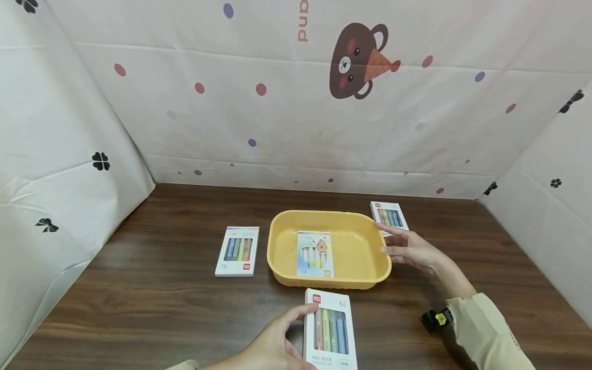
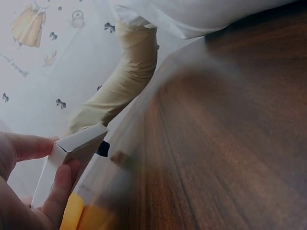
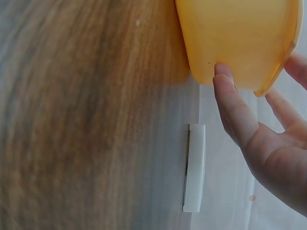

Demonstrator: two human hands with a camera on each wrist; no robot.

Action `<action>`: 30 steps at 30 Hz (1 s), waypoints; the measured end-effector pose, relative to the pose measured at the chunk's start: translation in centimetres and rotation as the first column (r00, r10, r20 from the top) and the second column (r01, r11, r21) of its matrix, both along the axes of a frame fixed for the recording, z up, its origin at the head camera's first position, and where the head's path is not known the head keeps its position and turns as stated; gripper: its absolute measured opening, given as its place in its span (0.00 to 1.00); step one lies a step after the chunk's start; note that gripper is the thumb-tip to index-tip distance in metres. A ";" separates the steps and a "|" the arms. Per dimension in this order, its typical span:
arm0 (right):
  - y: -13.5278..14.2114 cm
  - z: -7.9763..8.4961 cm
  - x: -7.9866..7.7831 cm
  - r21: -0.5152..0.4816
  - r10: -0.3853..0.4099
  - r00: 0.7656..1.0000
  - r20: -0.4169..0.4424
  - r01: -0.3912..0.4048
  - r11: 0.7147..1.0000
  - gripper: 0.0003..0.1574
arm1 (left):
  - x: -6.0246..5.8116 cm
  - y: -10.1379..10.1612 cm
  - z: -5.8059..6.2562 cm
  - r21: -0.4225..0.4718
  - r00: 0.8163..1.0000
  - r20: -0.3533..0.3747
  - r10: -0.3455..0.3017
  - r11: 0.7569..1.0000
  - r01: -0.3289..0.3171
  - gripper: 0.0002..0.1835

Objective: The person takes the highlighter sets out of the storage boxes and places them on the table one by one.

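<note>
My left hand (image 1: 287, 336) grips a white box of highlighters (image 1: 330, 329), thumb on its left edge, in front of a yellow plastic tray (image 1: 361, 249). In the left wrist view, the box (image 2: 79, 143) shows edge-on between thumb and fingers. At the tray's right end, my right hand (image 1: 411, 249) holds the rim. The right wrist view has its fingers (image 3: 235, 105) on both sides of the tray's edge (image 3: 288, 52). Inside the tray lies a light-blue pack of pens (image 1: 315, 254) with a bear picture.
Left of the tray, another white highlighter box (image 1: 237, 252) lies on the dark wooden table (image 1: 176, 308). A further box (image 1: 388, 213) lies behind the right hand, partly hidden. Patterned white cloth (image 1: 296, 118) stands around the back and sides.
</note>
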State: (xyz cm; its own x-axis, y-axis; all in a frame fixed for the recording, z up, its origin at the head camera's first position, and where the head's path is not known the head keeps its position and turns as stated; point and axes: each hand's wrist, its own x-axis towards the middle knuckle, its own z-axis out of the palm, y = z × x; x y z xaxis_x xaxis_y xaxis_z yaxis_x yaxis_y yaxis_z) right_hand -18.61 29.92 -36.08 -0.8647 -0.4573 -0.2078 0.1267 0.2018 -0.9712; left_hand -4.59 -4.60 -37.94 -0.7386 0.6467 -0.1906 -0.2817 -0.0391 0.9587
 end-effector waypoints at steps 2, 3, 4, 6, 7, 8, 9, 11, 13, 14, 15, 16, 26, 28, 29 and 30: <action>0.0 0.0 0.0 0.000 -0.002 1.000 -0.001 0.002 1.000 0.45 | 0.0 0.1 0.0 -0.018 1.000 -0.012 0.013 1.000 -0.013 0.45; 0.1 0.0 0.0 0.000 -0.003 1.000 -0.001 0.003 1.000 0.45 | -0.1 0.2 -0.1 -0.025 1.000 -0.015 0.019 1.000 -0.019 0.46; 0.1 0.0 0.0 0.001 -0.004 1.000 0.000 0.004 1.000 0.45 | -0.1 0.2 -0.1 -0.028 1.000 -0.017 0.020 0.999 -0.020 0.46; 0.1 0.0 0.0 0.002 -0.004 1.000 0.001 0.004 1.000 0.45 | 0.0 0.2 -0.2 -0.038 0.999 -0.030 0.020 0.999 -0.021 0.46; 0.1 0.0 0.0 0.004 -0.003 1.000 0.000 0.003 1.000 0.45 | -0.1 0.3 -0.2 -0.044 0.999 -0.034 0.020 0.999 -0.022 0.46; 0.1 0.0 0.0 0.005 -0.002 1.000 0.000 0.002 1.000 0.45 | -0.1 0.3 -0.2 -0.054 0.999 -0.038 0.021 0.998 -0.023 0.46; 0.1 0.0 0.0 0.006 -0.001 1.000 -0.001 0.001 1.000 0.45 | -0.1 0.3 -0.2 -0.065 0.999 -0.046 0.021 0.998 -0.024 0.46; 0.0 0.0 0.0 0.011 -0.002 1.000 -0.003 0.002 1.000 0.45 | -0.1 0.3 -0.2 -0.090 0.997 -0.069 0.020 0.996 -0.026 0.46; 0.0 0.0 0.1 0.015 -0.002 1.000 -0.005 0.002 1.000 0.46 | -0.2 0.3 -0.2 -0.110 0.996 -0.090 0.020 0.993 -0.030 0.46; 0.0 0.0 0.1 0.017 -0.003 1.000 -0.005 0.003 1.000 0.46 | -0.2 0.3 -0.1 -0.118 0.994 -0.103 0.020 0.992 -0.033 0.45; 0.0 0.1 0.1 0.018 -0.004 1.000 -0.006 0.004 1.000 0.46 | -0.3 0.3 -0.1 -0.126 0.992 -0.122 0.020 0.991 -0.036 0.45; 0.0 0.1 0.1 0.018 -0.003 1.000 -0.007 0.003 1.000 0.46 | -0.3 0.3 -0.1 -0.136 0.990 -0.136 0.022 0.990 -0.041 0.45; 0.0 -0.1 0.0 0.004 0.010 1.000 -0.012 -0.010 1.000 0.44 | -0.3 0.7 -0.2 -0.191 0.989 -0.142 0.031 0.980 -0.058 0.45; 0.0 -0.1 0.0 0.003 0.009 1.000 -0.010 -0.009 1.000 0.44 | -0.3 0.6 -0.1 -0.208 0.988 -0.155 0.026 0.977 -0.058 0.45; 0.0 -0.1 0.0 0.002 0.008 1.000 -0.009 -0.008 1.000 0.44 | -0.4 0.6 -0.1 -0.225 0.984 -0.177 0.018 0.973 -0.058 0.45; 0.0 -0.1 0.0 0.001 0.007 1.000 -0.008 -0.007 1.000 0.44 | -0.4 0.6 -0.1 -0.250 0.979 -0.206 0.005 0.966 -0.057 0.44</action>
